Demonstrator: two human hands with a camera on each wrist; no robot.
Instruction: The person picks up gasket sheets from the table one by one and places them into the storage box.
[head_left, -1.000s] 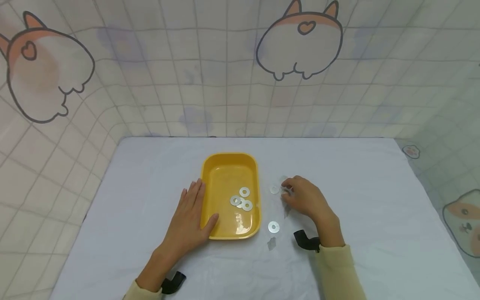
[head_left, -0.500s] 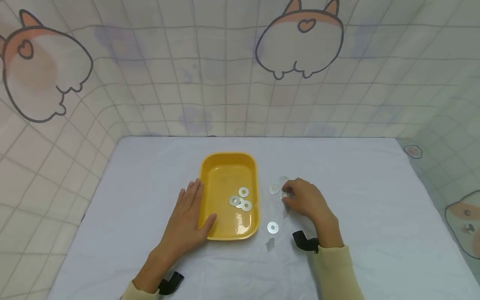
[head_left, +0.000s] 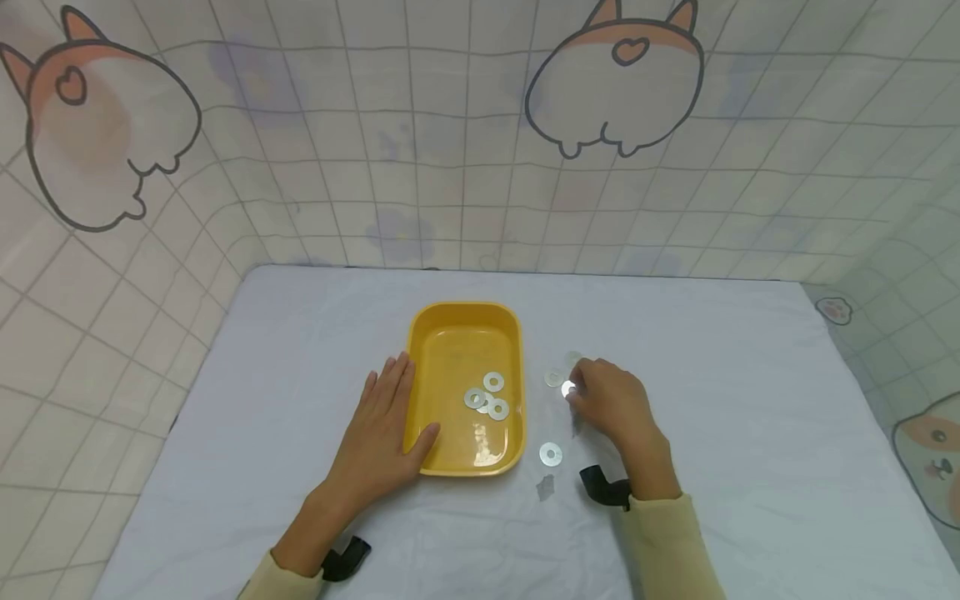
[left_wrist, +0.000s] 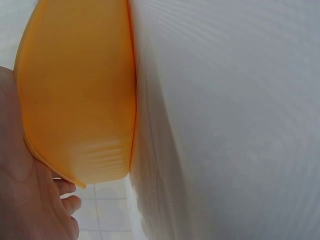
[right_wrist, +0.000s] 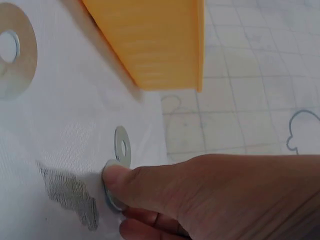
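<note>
A yellow tray [head_left: 465, 333] stands on the white cloth with several flat metal washers [head_left: 493, 381] inside it, some overlapping. My left hand [head_left: 375, 450] lies along the tray's left side, fingers straight at the rim and thumb over the near left corner. In the left wrist view the palm is up against the tray's wall [left_wrist: 80, 90]. To the right of the tray, my right hand [head_left: 615, 404] pinches a shiny washer [right_wrist: 108, 192] between thumb and fingers. Another washer [right_wrist: 120, 140] lies just beyond it.
Outside the tray, a washer [head_left: 551, 454] lies nearer me, with a grey patch [head_left: 545, 487] on the cloth below it. Paler washers [head_left: 553, 379] are close to the right fingertips. A tile-patterned curtain [head_left: 487, 125] with cartoon corgis hangs behind the table.
The washer at the right fingertips now catches the light, pinched and tilted. My left hand stays at the tray, and the head view has shifted slightly.
</note>
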